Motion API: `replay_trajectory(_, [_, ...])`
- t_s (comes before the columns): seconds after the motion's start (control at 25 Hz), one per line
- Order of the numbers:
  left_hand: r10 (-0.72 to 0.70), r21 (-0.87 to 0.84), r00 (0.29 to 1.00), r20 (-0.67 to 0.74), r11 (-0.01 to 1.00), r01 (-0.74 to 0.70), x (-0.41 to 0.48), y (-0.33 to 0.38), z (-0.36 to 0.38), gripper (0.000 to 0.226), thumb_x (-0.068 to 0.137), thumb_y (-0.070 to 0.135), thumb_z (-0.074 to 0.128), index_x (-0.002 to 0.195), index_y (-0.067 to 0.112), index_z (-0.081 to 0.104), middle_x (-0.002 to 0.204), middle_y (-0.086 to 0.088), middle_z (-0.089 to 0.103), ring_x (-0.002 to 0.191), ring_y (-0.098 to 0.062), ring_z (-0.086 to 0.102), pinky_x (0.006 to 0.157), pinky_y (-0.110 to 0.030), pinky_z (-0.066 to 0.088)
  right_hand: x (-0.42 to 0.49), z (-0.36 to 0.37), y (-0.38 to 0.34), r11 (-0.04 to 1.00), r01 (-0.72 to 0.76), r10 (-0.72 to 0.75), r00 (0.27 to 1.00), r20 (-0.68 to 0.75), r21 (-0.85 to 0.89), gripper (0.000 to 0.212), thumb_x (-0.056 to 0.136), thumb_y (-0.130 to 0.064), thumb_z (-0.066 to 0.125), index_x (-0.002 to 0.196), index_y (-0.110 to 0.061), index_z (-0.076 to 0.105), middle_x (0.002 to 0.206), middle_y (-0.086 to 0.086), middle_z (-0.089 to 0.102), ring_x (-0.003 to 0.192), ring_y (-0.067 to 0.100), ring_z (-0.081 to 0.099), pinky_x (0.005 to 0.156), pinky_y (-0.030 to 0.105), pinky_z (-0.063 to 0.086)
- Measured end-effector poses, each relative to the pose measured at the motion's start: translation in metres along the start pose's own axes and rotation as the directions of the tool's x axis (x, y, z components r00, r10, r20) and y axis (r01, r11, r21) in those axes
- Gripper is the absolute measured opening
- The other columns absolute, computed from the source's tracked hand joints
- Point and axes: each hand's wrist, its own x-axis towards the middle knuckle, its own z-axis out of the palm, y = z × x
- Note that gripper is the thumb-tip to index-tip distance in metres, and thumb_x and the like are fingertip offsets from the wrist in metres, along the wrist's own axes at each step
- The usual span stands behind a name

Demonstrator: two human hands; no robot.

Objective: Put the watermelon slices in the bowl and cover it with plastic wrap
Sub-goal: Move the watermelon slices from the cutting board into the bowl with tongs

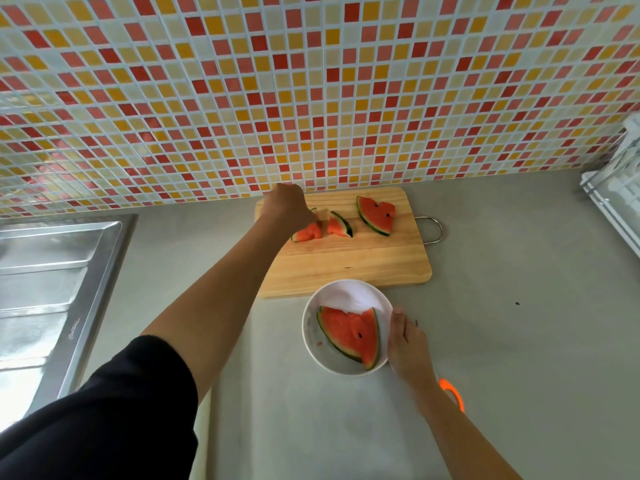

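On the cutting board [346, 268] my left hand [287, 207] was closed round a watermelon slice [323, 228], another slice [376, 214] lying apart to its right. My right hand [407, 344] lay loosely open against the bowl [346, 294], which held one slice [349, 332]. I judged the wet slice might slip in transit, or tip the bowl at its rim.

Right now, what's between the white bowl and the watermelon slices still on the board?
Only bare wood. In the head view, the cutting board's empty near half separates the bowl from the two slices, one under the left hand.
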Motion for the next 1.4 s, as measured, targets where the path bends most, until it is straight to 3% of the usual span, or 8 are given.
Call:
replay_trajectory(0.24, [0.075, 0.164, 0.996, 0.055, 0.983, -0.083, -0.004, -0.013, -0.008, 0.037, 0.084, 0.040, 0.064, 0.088, 0.004, 0.059, 0.067, 0.000, 0.047, 0.057, -0.011, 0.043, 0.050, -0.022, 0.033, 0.001, 0.001, 0.002, 1.000, 0.018, -0.018, 1.000, -0.013, 0.001, 0.043, 0.099, -0.023, 0.033, 0.056, -0.022, 0.042, 0.058, -0.007, 0.051, 0.060, 0.002, 0.048, 0.050, 0.017, 0.032])
replay_trajectory(0.32, [0.091, 0.165, 0.993, 0.069, 0.981, -0.101, -0.008, -0.027, -0.014, 0.039, 0.085, 0.038, 0.063, 0.103, 0.004, 0.064, 0.084, -0.003, 0.059, 0.073, -0.015, 0.055, 0.056, -0.022, 0.039, 0.001, 0.001, 0.003, 1.000, 0.006, -0.006, 1.000, -0.009, -0.002, 0.044, 0.099, -0.024, 0.033, 0.056, -0.019, 0.043, 0.057, -0.005, 0.052, 0.059, 0.004, 0.049, 0.050, 0.008, 0.034])
replay_trajectory(0.4, [0.121, 0.120, 0.991, 0.057, 0.985, -0.127, -0.011, -0.039, -0.014, 0.038, 0.086, 0.034, 0.062, 0.110, 0.005, 0.065, 0.101, -0.007, 0.064, 0.090, -0.020, 0.060, 0.066, -0.026, 0.048, 0.002, 0.002, 0.004, 1.000, -0.004, 0.004, 1.000, -0.003, 0.000, 0.044, 0.099, -0.026, 0.032, 0.060, -0.012, 0.048, 0.057, -0.005, 0.052, 0.059, 0.003, 0.049, 0.051, 0.013, 0.033])
replay_trajectory(0.68, [0.183, 0.134, 0.982, 0.047, 0.973, -0.188, -0.013, -0.036, -0.006, 0.028, 0.086, 0.028, 0.062, 0.095, 0.002, 0.064, 0.079, -0.004, 0.057, 0.067, -0.014, 0.051, 0.049, -0.020, 0.036, 0.002, 0.002, 0.005, 1.000, -0.004, 0.004, 1.000, -0.004, 0.000, 0.044, 0.099, -0.027, 0.032, 0.064, -0.006, 0.051, 0.058, -0.003, 0.053, 0.060, 0.004, 0.050, 0.050, 0.019, 0.031])
replay_trajectory(0.8, [0.254, 0.205, 0.964, 0.076, 0.942, -0.264, -0.005, -0.024, -0.015, 0.023, 0.087, 0.028, 0.061, 0.082, 0.006, 0.057, 0.067, 0.001, 0.043, 0.062, -0.014, 0.046, 0.051, -0.022, 0.036, 0.001, 0.002, 0.002, 1.000, 0.024, -0.024, 1.000, -0.004, -0.002, 0.042, 0.099, -0.021, 0.033, 0.062, -0.007, 0.047, 0.056, -0.002, 0.049, 0.057, 0.003, 0.046, 0.052, 0.030, 0.025])
replay_trajectory(0.96, [0.297, 0.203, 0.948, 0.111, 0.927, -0.314, 0.000, -0.026, -0.022, 0.035, 0.084, 0.031, 0.064, 0.061, 0.013, 0.043, 0.065, 0.001, 0.043, 0.064, -0.016, 0.046, 0.055, -0.027, 0.038, 0.001, 0.002, 0.002, 1.000, 0.004, -0.004, 1.000, -0.004, -0.012, 0.039, 0.099, -0.020, 0.034, 0.071, -0.002, 0.055, 0.059, -0.010, 0.046, 0.059, 0.000, 0.044, 0.055, 0.027, 0.020])
replay_trajectory(1.12, [0.270, 0.114, 0.957, 0.107, 0.953, -0.282, 0.000, -0.041, -0.019, 0.028, 0.084, 0.030, 0.062, 0.076, 0.003, 0.066, 0.070, -0.003, 0.054, 0.064, -0.016, 0.048, 0.059, -0.028, 0.041, 0.002, 0.001, 0.002, 1.000, 0.010, -0.009, 1.000, 0.023, -0.021, 0.040, 0.098, -0.018, 0.034, 0.059, -0.020, 0.043, 0.059, -0.008, 0.049, 0.060, 0.002, 0.045, 0.054, 0.027, 0.021])
replay_trajectory(1.4, [0.198, -0.063, 0.980, 0.035, 0.979, -0.196, 0.004, -0.058, -0.016, 0.031, 0.082, 0.034, 0.068, 0.094, 0.006, 0.071, 0.082, -0.003, 0.061, 0.072, -0.014, 0.055, 0.057, -0.023, 0.042, 0.004, 0.002, 0.003, 0.998, 0.049, -0.048, 0.999, 0.008, -0.036, 0.042, 0.099, -0.020, 0.033, 0.058, -0.025, 0.039, 0.058, -0.004, 0.048, 0.056, 0.002, 0.044, 0.052, 0.023, 0.029])
